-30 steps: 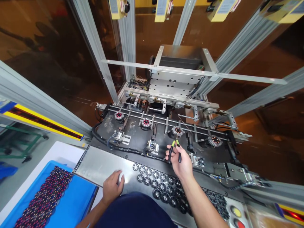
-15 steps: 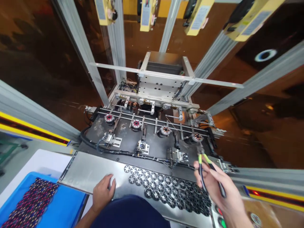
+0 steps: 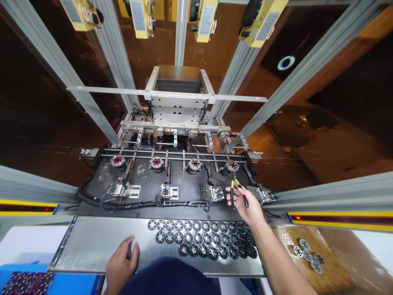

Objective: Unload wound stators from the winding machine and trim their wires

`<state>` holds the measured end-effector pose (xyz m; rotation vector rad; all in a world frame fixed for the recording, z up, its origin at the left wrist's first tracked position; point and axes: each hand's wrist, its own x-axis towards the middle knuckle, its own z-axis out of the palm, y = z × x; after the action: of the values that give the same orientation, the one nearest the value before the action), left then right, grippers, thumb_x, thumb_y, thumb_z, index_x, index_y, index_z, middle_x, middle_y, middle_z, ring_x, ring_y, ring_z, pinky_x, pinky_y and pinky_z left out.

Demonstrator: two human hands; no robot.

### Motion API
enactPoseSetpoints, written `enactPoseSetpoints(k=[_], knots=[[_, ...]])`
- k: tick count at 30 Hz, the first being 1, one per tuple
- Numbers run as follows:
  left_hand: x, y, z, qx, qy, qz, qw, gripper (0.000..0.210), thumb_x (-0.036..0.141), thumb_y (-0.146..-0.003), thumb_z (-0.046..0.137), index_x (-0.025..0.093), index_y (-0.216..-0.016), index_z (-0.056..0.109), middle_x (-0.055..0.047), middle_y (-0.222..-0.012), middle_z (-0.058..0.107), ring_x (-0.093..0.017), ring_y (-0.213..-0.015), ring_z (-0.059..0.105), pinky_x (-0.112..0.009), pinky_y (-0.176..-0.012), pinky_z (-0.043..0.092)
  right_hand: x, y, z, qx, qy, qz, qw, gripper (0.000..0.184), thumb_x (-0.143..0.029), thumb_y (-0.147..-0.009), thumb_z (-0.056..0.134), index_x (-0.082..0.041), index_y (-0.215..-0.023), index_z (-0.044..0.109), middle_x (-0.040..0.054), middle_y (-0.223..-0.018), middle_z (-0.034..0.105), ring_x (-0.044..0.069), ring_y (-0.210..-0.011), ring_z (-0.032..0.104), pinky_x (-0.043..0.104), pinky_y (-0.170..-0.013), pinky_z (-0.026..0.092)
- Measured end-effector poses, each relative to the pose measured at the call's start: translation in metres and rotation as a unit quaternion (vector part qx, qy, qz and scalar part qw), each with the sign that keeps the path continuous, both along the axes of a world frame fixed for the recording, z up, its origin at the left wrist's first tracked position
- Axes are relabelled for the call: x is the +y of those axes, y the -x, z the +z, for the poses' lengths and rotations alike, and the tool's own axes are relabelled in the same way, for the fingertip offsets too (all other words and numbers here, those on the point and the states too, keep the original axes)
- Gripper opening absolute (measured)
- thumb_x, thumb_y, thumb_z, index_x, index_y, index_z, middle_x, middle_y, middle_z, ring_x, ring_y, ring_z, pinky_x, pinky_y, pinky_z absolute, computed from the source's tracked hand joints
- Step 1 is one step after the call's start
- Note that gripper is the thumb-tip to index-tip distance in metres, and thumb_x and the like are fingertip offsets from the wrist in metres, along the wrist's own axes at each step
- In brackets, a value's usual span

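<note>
My right hand (image 3: 245, 203) is closed round a pair of pliers (image 3: 236, 190) with yellow-green and black handles. The tips of the pliers reach the round fixture (image 3: 232, 166) at the right end of the row; whether they grip a part there is too small to tell. On the metal ledge (image 3: 95, 241) rests my left hand (image 3: 122, 260), its thumb apart from the fingers and nothing in it. Right of that hand, small round black parts with silver centres (image 3: 188, 237) lie in rows, stacked closely at the right end.
Three more round fixtures, such as the left one (image 3: 117, 160), stand along the dark plate. Sensor blocks and a black cable (image 3: 132, 203) run in front. A blue tray (image 3: 73, 282) of coloured parts is at lower left; loose discs (image 3: 307, 255) lie on a bag at right.
My view has turned right, so the machine sits further left. The right hand with the pliers has reached further forward, toward the rightmost fixture. The left hand stays on the ledge.
</note>
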<state>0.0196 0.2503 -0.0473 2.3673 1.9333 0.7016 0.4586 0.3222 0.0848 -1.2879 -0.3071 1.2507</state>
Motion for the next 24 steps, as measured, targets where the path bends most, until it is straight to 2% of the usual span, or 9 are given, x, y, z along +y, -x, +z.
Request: enactPoseSetpoints(k=[14, 17, 19, 21, 22, 24], knots=[[0.001, -0.001, 0.001, -0.005, 0.007, -0.001, 1.0, 0.031, 0.043, -0.094, 0.045, 0.02, -0.099, 0.066, 0.001, -0.066, 0.07, -0.015, -0.057, 0.068, -0.023, -0.06, 0.051, 0.01, 0.001, 0.0, 0.01, -0.001, -0.009, 1.0, 0.028, -0.032, -0.063, 0.072, -0.023, -0.089, 0.065, 0.0017, -0.079, 0.069, 0.016, -0.059, 0.06, 0.026, -0.047, 0.046], [0.001, 0.001, -0.002, -0.013, 0.003, 0.002, 1.0, 0.03, 0.042, -0.093, 0.046, 0.02, -0.099, 0.066, -0.001, -0.071, 0.073, -0.015, -0.059, 0.069, -0.023, -0.061, 0.051, 0.01, 0.007, 0.01, 0.002, -0.015, -0.012, 1.0, 0.025, -0.032, -0.062, 0.074, -0.022, -0.083, 0.065, -0.0003, -0.072, 0.065, 0.013, -0.054, 0.056, 0.023, -0.043, 0.042], [0.001, 0.001, -0.004, -0.028, 0.004, 0.005, 1.0, 0.029, 0.042, -0.093, 0.046, 0.021, -0.098, 0.066, -0.002, -0.077, 0.075, -0.016, -0.061, 0.069, -0.024, -0.06, 0.051, -0.001, 0.017, 0.025, -0.004, -0.025, -0.006, 1.0, 0.026, -0.03, -0.061, 0.077, -0.022, -0.084, 0.067, -0.0014, -0.07, 0.063, 0.011, -0.05, 0.051, 0.02, -0.038, 0.037], [0.001, 0.0, -0.004, -0.064, 0.023, 0.015, 0.998, 0.029, 0.043, -0.091, 0.048, 0.021, -0.096, 0.067, -0.003, -0.077, 0.074, -0.017, -0.061, 0.069, -0.025, -0.06, 0.05, -0.024, 0.03, 0.045, -0.01, -0.037, 0.035, 0.999, 0.034, -0.029, -0.063, 0.079, -0.022, -0.095, 0.071, 0.0007, -0.075, 0.064, 0.009, -0.046, 0.047, 0.02, -0.036, 0.033], [0.001, -0.001, -0.003, -0.095, 0.042, 0.026, 0.994, 0.029, 0.044, -0.089, 0.05, 0.022, -0.095, 0.068, -0.003, -0.075, 0.073, -0.018, -0.061, 0.068, -0.025, -0.06, 0.05, -0.037, 0.039, 0.054, -0.012, -0.047, 0.079, 0.996, 0.04, -0.03, -0.065, 0.079, -0.022, -0.103, 0.071, 0.0033, -0.08, 0.066, 0.009, -0.046, 0.047, 0.022, -0.036, 0.033], [0.002, -0.003, 0.001, -0.159, 0.083, 0.052, 0.982, 0.03, 0.047, -0.086, 0.054, 0.022, -0.094, 0.069, -0.002, -0.07, 0.07, -0.019, -0.06, 0.067, -0.026, -0.06, 0.05, -0.062, 0.061, 0.069, -0.012, -0.092, 0.237, 0.967, 0.048, -0.033, -0.069, 0.077, -0.022, -0.115, 0.07, 0.0064, -0.084, 0.068, 0.01, -0.049, 0.049, 0.023, -0.04, 0.037]])
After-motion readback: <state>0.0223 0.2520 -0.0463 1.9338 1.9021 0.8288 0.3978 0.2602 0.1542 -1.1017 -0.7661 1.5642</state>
